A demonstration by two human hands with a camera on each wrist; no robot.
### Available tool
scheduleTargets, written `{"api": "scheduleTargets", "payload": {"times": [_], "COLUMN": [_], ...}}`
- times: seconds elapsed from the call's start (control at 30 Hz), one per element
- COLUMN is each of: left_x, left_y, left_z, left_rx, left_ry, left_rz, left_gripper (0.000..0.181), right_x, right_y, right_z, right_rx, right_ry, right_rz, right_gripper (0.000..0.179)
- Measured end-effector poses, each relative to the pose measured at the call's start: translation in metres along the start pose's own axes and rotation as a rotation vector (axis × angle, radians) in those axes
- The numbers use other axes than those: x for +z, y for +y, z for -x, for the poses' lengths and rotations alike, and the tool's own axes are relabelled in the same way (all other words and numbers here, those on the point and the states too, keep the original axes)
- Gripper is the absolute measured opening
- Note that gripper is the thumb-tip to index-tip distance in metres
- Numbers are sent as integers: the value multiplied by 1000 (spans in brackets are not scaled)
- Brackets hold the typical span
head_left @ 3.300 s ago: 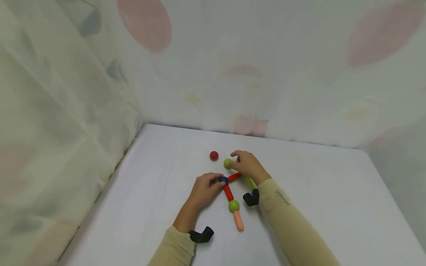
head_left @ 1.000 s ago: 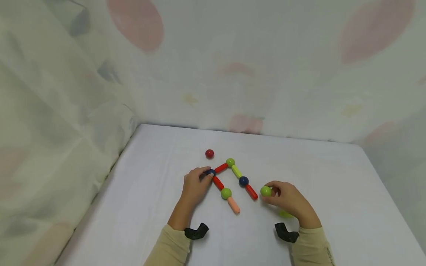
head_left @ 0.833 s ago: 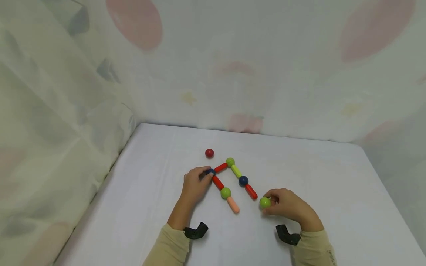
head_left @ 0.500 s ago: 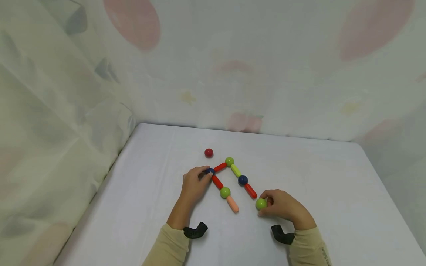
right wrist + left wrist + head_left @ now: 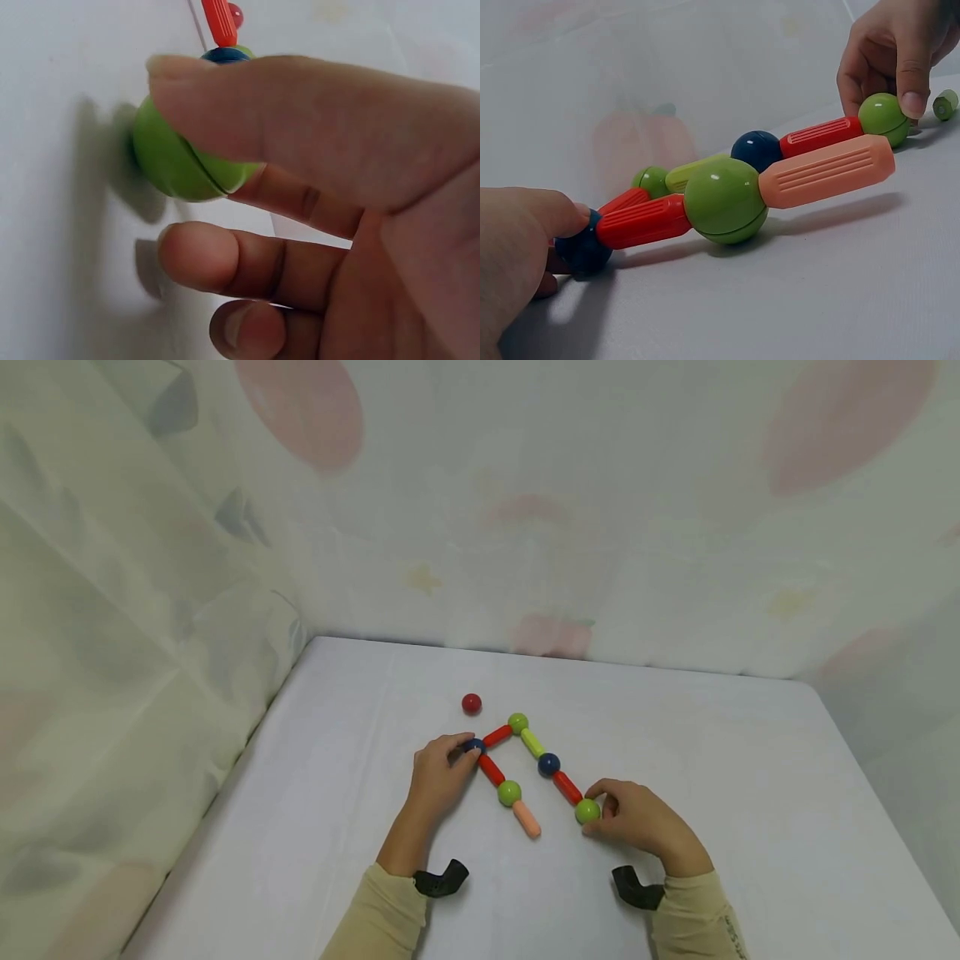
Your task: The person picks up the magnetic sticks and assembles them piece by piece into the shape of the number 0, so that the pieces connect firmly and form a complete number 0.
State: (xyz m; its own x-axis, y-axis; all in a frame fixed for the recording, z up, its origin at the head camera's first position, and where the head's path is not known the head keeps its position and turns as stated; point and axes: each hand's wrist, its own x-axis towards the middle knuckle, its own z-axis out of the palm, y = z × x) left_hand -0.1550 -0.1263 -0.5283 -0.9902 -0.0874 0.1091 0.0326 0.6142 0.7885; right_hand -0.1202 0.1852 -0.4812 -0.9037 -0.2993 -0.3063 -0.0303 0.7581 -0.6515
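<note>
A chain of magnetic balls and rods lies on the table in an open shape. My left hand [image 5: 441, 777] pinches the dark blue ball [image 5: 585, 247] at its left corner between thumb and fingers. My right hand [image 5: 637, 818] pinches a green ball [image 5: 587, 812] at the tip of a red rod [image 5: 567, 788]; ball and rod meet end to end. That rod joins another blue ball [image 5: 549, 765], a yellow-green rod [image 5: 532, 742] and the far green ball [image 5: 518, 723]. The nearer branch has a red rod [image 5: 492, 770], a green ball [image 5: 509, 793] and a peach rod [image 5: 527, 819].
A loose red ball [image 5: 472, 703] lies behind the chain. A green rod [image 5: 945, 105] lies beyond the right hand in the left wrist view. White cloth covers the table [image 5: 360, 710], and patterned curtains [image 5: 150, 610] stand at the left and back.
My right hand has taken the loose green ball from behind the chain, carried it right and nearer, and brought it against the red rod's end. My left hand keeps holding the blue ball.
</note>
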Motion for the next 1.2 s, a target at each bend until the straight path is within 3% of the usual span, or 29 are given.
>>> {"api": "scheduleTargets", "payload": {"times": [0.7, 1.2], "left_x": [0, 0], "left_y": [0, 0], "left_z": [0, 0], "left_rx": [34, 26], "left_ry": [-10, -13], "left_rz": [-34, -41], "left_gripper": [30, 31], "right_x": [-4, -4], "right_y": [7, 9], "right_z": [-2, -3], "right_rx": [13, 9], "right_ry": [122, 128], "right_rz": [20, 19], "right_gripper": [36, 37]}}
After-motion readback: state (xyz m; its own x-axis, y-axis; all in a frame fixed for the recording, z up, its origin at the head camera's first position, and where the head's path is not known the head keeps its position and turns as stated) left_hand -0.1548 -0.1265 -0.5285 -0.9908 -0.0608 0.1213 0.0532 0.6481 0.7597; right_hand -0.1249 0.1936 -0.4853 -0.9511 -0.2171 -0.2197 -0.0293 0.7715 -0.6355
